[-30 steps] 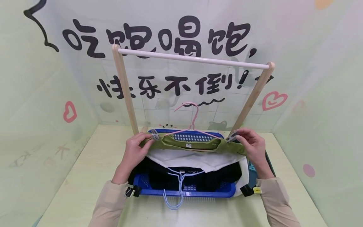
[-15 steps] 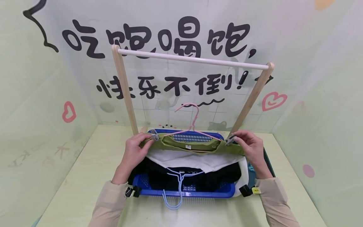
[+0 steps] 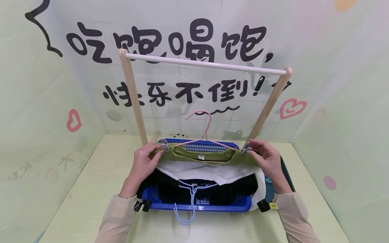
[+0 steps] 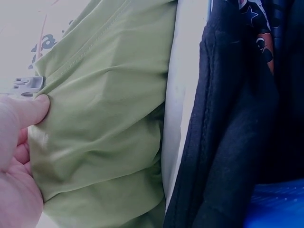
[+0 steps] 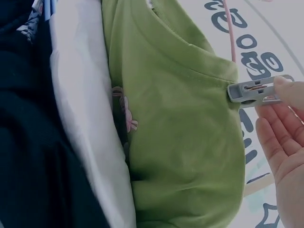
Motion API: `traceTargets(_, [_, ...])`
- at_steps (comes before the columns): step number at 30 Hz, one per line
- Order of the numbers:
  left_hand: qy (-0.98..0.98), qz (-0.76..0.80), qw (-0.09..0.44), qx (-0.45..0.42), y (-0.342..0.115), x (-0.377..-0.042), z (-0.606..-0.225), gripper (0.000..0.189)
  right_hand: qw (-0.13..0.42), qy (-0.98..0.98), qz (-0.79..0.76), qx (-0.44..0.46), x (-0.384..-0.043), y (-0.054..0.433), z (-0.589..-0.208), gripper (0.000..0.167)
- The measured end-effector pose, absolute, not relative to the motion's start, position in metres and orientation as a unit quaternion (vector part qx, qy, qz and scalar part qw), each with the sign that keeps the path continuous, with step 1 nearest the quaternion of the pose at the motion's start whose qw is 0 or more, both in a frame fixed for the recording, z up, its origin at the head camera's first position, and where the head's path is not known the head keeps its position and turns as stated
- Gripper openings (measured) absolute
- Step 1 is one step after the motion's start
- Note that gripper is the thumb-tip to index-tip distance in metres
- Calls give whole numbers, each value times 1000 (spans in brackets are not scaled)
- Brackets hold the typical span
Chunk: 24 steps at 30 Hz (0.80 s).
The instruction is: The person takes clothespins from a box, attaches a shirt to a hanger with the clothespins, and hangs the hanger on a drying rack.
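Pinching the green shirt (image 5: 185, 133) with my left hand (image 3: 146, 161) and a gray clip (image 5: 242, 92) with my right hand (image 3: 269, 163), I hold the shirt between them, maybe so it can't slip.

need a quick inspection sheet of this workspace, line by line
Surface: pale table, under the basket
Job's things: green shirt on pink hanger; left clip, right clip near its shoulders
Clutter: blue basket, black clothes, white garment, blue hangers
Grips: left grip pinches shirt beside left clip; right grip pinches right clip
Cables: nothing seen
Surroundings: wooden stand with white bar, printed backdrop
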State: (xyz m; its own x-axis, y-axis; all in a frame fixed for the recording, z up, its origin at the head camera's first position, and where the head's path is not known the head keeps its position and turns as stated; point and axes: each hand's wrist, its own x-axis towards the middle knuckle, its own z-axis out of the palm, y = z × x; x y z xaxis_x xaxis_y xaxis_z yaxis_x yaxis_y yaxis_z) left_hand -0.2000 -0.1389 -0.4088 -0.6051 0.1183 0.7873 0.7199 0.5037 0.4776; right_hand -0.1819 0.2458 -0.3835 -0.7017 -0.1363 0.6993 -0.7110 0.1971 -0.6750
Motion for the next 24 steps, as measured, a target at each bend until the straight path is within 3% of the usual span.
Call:
traceTargets(7, [-788,-422,361,-266,-139,-200,-409,18,250,-767,524,273,-179,251,-386,52])
traceTargets(16, [-787,-424,361,-267,-141,-201,-411,17,279,-863,330,263,-183,266,-400,28])
traceTargets(24, [-790,-420,359,-266,-142,-200,-409,18,306,-850,327,278,-184,268,-401,27])
